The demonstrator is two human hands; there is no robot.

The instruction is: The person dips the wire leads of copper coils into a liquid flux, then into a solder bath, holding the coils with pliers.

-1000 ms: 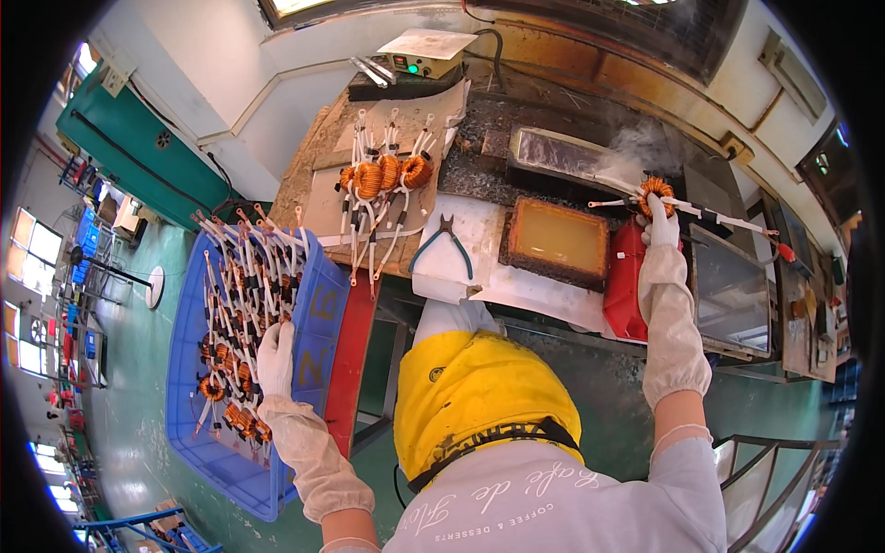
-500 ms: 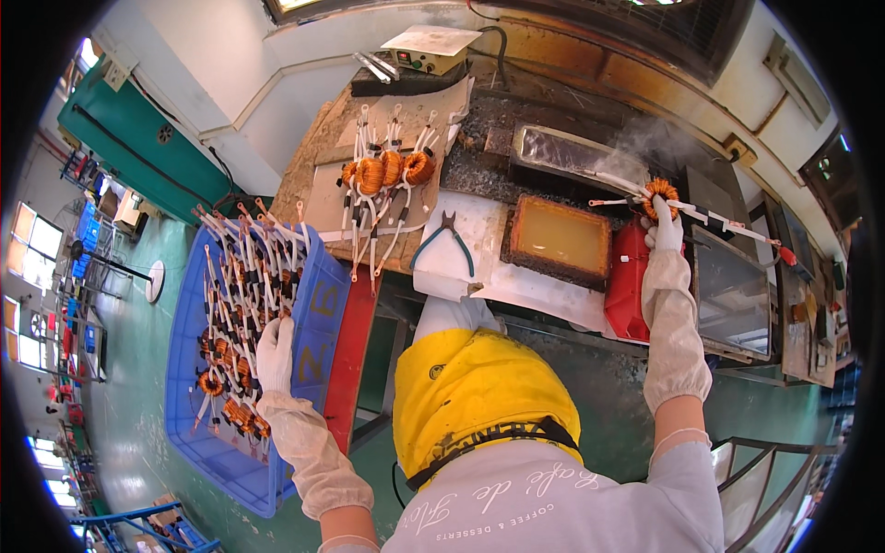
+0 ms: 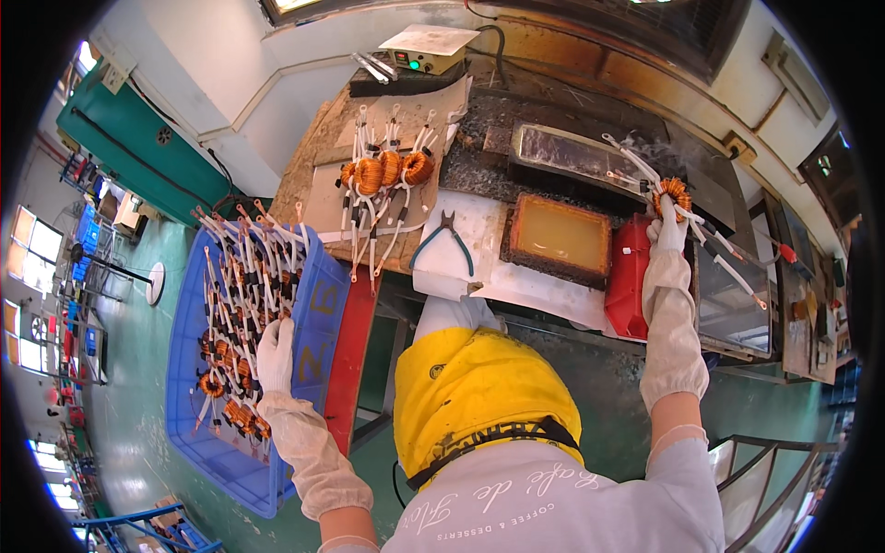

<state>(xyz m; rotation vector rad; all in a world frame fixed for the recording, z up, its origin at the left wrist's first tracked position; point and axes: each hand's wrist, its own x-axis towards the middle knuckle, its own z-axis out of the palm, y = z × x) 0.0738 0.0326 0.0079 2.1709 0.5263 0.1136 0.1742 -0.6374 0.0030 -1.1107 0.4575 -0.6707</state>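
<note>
In my gloved right hand is a copper-wound toroidal coil with white sleeved leads. It is held above the bench's right part, right of a long trough with a silvery surface, and thin smoke hangs near the leads. My gloved left hand rests among many similar coils in a blue plastic bin. Its fingers are closed together, but what they grip, if anything, is hidden. A red container stands just left of my right wrist.
Several coils lie on cardboard at the bench's left. Green-handled cutters rest on white paper. Beside them is a rusty-rimmed tray of yellowish liquid. A control box stands at the back, and a red-handled tool lies far right.
The coil in my right hand has moved slightly right and turned, its left leads lifting off the trough and its right leads dropping. A green light now shows on the control box. My left hand stays put.
</note>
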